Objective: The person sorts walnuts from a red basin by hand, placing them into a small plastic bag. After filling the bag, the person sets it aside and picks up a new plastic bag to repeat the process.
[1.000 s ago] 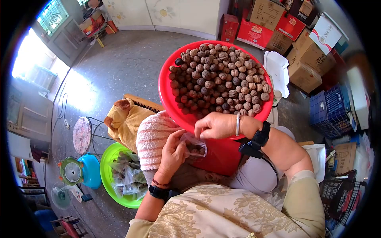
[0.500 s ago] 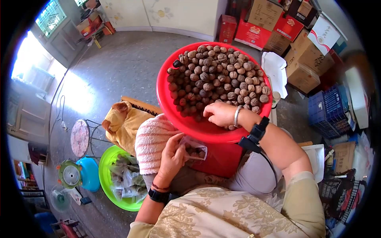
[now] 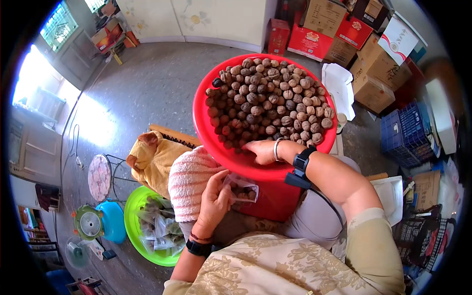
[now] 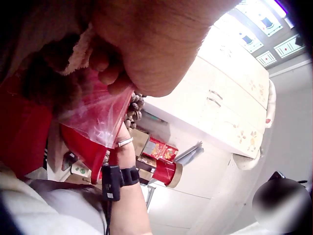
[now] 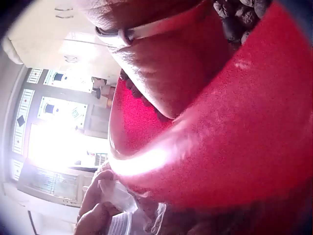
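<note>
A red basin (image 3: pixel 216 152) heaped with walnuts (image 3: pixel 272 93) fills the upper middle of the head view. My right hand (image 3: pixel 264 152) reaches over its near rim, index finger extended and touching walnuts at the near left; the other fingertips are mostly hidden. In the right wrist view the hand (image 5: pixel 164 71) is inside the basin (image 5: pixel 244 127), its fingers out of sight behind the wall. Below the basin, my left hand (image 3: pixel 215 204) pinches the edge of a clear plastic bag (image 3: pixel 250 191) with several walnuts inside. The bag (image 4: pixel 100 122) hangs below the left fingers in the left wrist view.
A green basin (image 3: pixel 131 225) with filled clear bags stands at lower left, beside a blue basin (image 3: pixel 114 222) and a round stool (image 3: pixel 99 178). A striped towel (image 3: pixel 189 184) lies left of the left hand. Boxes (image 3: pixel 378 73) and a blue crate (image 3: pixel 403 129) stand right.
My right hand has moved from above the bag up into the red basin, then slightly left and down along its near side. The left hand keeps its hold on the bag.
</note>
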The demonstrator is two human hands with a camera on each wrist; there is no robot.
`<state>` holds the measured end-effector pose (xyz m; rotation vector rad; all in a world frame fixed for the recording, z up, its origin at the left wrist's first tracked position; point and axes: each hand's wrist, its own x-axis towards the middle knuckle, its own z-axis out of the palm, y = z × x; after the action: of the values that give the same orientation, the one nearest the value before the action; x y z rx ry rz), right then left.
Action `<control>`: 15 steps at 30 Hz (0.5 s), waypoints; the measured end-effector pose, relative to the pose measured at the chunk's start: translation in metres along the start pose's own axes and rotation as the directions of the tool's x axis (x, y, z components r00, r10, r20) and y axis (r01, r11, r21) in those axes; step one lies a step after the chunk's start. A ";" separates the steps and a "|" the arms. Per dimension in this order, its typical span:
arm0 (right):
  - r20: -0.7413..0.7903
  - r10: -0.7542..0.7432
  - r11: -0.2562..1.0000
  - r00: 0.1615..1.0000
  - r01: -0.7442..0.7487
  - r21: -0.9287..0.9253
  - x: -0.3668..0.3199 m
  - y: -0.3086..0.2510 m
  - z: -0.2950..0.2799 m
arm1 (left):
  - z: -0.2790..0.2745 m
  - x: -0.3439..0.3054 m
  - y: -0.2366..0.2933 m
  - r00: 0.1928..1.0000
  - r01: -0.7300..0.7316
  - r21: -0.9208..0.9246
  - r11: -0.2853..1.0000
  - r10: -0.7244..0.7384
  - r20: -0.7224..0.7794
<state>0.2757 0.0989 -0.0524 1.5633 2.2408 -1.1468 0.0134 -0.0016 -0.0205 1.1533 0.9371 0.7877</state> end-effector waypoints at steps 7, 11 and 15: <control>0.076 0.029 0.987 0.997 -0.016 -0.162 0.020 0.019 0.008 | 0.000 -0.001 0.003 1.000 0.003 0.016 1.000 -0.003 -0.001; 0.048 0.019 0.988 0.999 -0.011 -0.154 0.018 0.027 0.012 | 0.000 0.000 0.000 1.000 -0.003 0.002 1.000 0.003 0.009; -0.027 0.066 0.996 0.997 -0.067 -0.053 0.007 0.020 0.008 | 0.002 -0.001 0.004 1.000 0.012 -0.002 1.000 -0.012 0.010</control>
<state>0.2876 0.1013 -0.0715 1.6270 2.1981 -1.0467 0.0142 -0.0020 -0.0158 1.1479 0.9335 0.7723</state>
